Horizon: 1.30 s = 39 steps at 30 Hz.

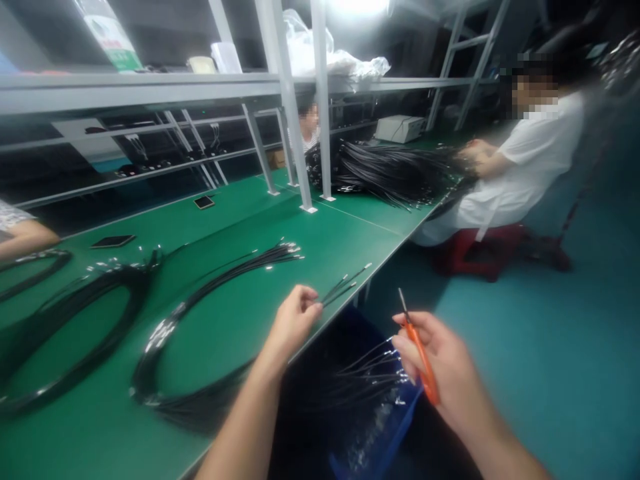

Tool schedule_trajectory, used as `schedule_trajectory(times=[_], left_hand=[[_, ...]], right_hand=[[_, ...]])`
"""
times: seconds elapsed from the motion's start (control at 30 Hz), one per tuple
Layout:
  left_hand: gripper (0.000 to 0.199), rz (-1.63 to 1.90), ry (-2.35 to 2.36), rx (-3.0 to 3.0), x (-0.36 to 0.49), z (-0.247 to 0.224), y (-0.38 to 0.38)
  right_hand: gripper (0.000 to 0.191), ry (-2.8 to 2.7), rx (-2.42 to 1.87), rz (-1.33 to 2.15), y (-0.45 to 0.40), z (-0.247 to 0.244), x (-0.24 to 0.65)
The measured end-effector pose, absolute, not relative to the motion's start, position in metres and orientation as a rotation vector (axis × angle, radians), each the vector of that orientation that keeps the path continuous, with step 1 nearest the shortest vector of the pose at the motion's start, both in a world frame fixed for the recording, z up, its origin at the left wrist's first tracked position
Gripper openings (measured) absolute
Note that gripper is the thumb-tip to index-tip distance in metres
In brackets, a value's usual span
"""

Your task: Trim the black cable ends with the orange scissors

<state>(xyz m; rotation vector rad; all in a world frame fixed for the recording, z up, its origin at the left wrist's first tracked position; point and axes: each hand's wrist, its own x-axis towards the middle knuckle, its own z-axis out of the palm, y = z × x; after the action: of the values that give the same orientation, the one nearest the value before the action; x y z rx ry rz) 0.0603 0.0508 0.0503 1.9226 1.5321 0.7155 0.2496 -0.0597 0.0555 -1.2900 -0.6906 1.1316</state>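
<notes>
Several thin black cables [340,289] stick out, metal ends forward, from the closed fingers of my left hand [296,315], over the green table's front edge. My right hand [434,350] is wrapped round an orange-handled tool [423,360] with a thin metal tip pointing up, held out beyond the edge. A curved bundle of black cables [145,373] lies on the green table [210,333] to the left and passes behind my left forearm. Below my hands, more cable ends [385,373] hang near a blue bag [373,440].
Other cable bundles [125,313] lie at the left, near a phone [114,241] and a small dark device [204,202]. White posts [295,133] hold up a shelf [200,85]. A large cable pile [390,170] lies beside a seated person [535,153] at the right; other people are partly visible.
</notes>
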Motion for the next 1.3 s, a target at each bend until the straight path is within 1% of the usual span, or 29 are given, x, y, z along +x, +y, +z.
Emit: schedule_trajectory(times=[0.1, 0.13, 0.2, 0.27, 0.43, 0.57, 0.8, 0.93, 1.1, 1.2, 1.3], left_hand=[[0.017, 0.768, 1.12, 1.928, 0.09, 0.08, 0.03], [0.017, 0.798, 1.003, 1.927, 0.099, 0.088, 0.021], [0.009, 0.882, 0.919, 1.955, 0.112, 0.095, 0.005], [0.007, 0.947, 0.931, 1.885, 0.118, 0.092, -0.007], [0.014, 0.878, 0.934, 1.477, 0.11, 0.066, -0.02], [0.016, 0.898, 1.007, 1.471, 0.107, 0.058, -0.027], [0.014, 0.901, 1.095, 1.631, 0.11, 0.062, -0.034], [0.014, 0.927, 1.105, 1.656, 0.107, 0.064, -0.037], [0.013, 0.955, 1.066, 1.631, 0.103, 0.06, -0.04], [0.013, 0.961, 0.977, 1.513, 0.103, 0.054, -0.041], [0.013, 0.953, 0.929, 1.39, 0.102, 0.05, -0.042]], right_hand=[[0.035, -0.674, -1.209, 1.195, -0.057, 0.051, 0.245], [0.033, -0.658, -1.173, 1.211, -0.056, 0.05, 0.244], [0.029, -0.602, -1.09, 1.205, -0.056, 0.051, 0.243], [0.029, -0.54, -1.014, 1.169, -0.056, 0.053, 0.243], [0.034, -0.492, -0.944, 1.112, -0.06, 0.06, 0.239], [0.033, -0.478, -0.93, 1.129, -0.059, 0.061, 0.234], [0.031, -0.482, -0.939, 1.115, -0.058, 0.06, 0.23], [0.03, -0.474, -0.884, 1.204, -0.059, 0.062, 0.23], [0.03, -0.336, -0.771, 1.446, -0.056, 0.06, 0.232], [0.032, -0.209, -0.752, 1.528, -0.055, 0.057, 0.229], [0.032, -0.147, -0.76, 1.538, -0.057, 0.056, 0.221]])
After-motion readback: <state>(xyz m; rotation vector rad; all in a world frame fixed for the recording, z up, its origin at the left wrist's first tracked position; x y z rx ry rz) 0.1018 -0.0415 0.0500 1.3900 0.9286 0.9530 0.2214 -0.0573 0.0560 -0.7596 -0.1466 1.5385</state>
